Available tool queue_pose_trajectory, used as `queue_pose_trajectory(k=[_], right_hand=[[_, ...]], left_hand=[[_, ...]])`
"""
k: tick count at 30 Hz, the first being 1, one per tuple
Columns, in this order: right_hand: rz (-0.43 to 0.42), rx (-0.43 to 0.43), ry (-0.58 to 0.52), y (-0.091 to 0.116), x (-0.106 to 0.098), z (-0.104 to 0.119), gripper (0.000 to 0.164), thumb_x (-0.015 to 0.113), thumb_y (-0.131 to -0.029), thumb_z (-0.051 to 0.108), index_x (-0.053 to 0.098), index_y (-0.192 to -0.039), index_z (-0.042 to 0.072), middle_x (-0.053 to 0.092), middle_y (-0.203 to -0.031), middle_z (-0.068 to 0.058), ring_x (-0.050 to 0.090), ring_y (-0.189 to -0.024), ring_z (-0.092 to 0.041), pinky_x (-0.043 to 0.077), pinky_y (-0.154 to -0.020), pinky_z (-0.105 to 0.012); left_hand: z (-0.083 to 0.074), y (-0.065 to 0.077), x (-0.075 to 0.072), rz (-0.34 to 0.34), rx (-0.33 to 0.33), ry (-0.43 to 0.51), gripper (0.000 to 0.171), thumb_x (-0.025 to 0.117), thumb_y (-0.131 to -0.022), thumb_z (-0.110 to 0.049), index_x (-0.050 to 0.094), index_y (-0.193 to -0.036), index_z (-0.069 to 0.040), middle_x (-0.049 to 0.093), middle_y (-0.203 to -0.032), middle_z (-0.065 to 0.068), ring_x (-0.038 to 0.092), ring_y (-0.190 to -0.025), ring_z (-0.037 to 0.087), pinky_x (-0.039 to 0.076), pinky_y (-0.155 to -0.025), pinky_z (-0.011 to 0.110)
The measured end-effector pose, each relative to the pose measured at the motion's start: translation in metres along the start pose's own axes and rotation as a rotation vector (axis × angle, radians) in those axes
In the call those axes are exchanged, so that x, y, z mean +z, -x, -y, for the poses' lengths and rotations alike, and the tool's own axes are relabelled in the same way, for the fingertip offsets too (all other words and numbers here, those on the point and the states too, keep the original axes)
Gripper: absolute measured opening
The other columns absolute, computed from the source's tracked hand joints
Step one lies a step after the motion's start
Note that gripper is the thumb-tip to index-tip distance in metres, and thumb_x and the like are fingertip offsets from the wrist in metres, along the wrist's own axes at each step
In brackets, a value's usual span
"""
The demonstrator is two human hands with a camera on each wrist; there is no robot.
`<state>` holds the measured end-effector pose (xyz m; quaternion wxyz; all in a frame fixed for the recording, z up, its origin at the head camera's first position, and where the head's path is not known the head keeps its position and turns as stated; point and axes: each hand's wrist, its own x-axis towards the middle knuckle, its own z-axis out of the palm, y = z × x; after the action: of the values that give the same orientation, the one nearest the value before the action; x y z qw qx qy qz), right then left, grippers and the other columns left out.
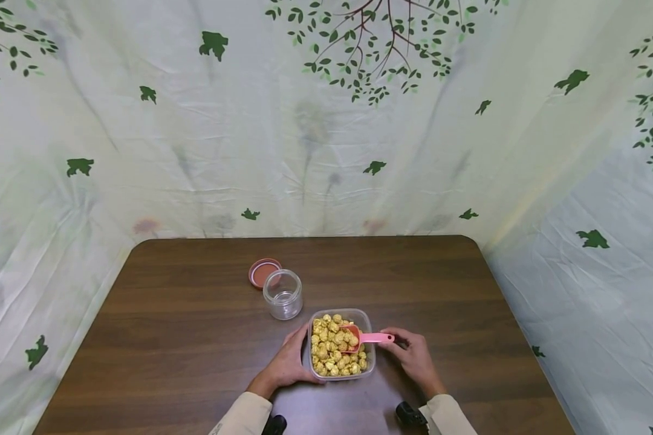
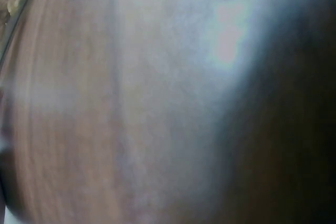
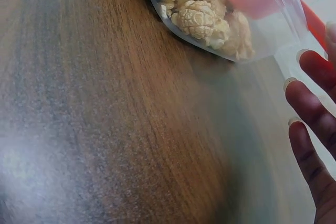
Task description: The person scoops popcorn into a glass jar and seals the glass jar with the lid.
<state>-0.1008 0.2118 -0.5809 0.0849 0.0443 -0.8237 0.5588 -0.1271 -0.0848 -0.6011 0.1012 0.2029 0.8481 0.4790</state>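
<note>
Pink plastic scoop (image 1: 378,338) with a short flat handle: bowl is set among the golden, rounded popcorn (image 1: 326,347) in the clear, square-cornered plastic tub (image 1: 359,314), handle projected over the right rim. Handle end is pinched between thumb and forefinger of the right hand (image 1: 413,356); its other fingers are held apart, as shown in the right wrist view. Left side of the tub is cupped by the left hand (image 1: 292,361), thumb laid along the near side. Scoop is judged light, stiff and smooth, best taken by the handle; with an end grip, twisting under load may be expected. Popcorn is judged light and crushable; tub walls thin, slightly flexible, best steadied low. Clear cylindrical jar (image 1: 284,296) and round red lid (image 1: 262,273) are placed beyond, on the brown wood-grain desk (image 1: 185,326).
</note>
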Motion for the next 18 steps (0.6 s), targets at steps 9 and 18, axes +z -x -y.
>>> queue_pose_trajectory(k=[9,18], right_hand=[[-0.016,0.017,-0.051,0.004,-0.004,0.019,0.018,0.073,-0.08,-0.004,0.071,-0.098,-0.004,0.072,-0.094,-0.015,0.064,-0.085,-0.011,0.051,-0.075,-0.019],[-0.017,0.063,-0.081,0.006,-0.006,0.024,0.017,0.072,-0.081,-0.004,0.071,-0.098,-0.006,0.071,-0.093,-0.014,0.061,-0.081,-0.004,0.051,-0.072,-0.018]], left_hand=[[-0.003,0.001,-0.001,0.001,-0.014,-0.009,0.127,0.097,-0.044,-0.03,0.03,-0.145,0.006,0.043,-0.143,0.023,0.032,-0.134,0.041,0.023,-0.11,0.057],[-0.003,0.0,-0.001,0.005,-0.015,0.002,0.128,0.097,-0.044,-0.03,0.029,-0.147,0.004,0.042,-0.145,0.022,0.03,-0.134,0.043,0.025,-0.109,0.058]])
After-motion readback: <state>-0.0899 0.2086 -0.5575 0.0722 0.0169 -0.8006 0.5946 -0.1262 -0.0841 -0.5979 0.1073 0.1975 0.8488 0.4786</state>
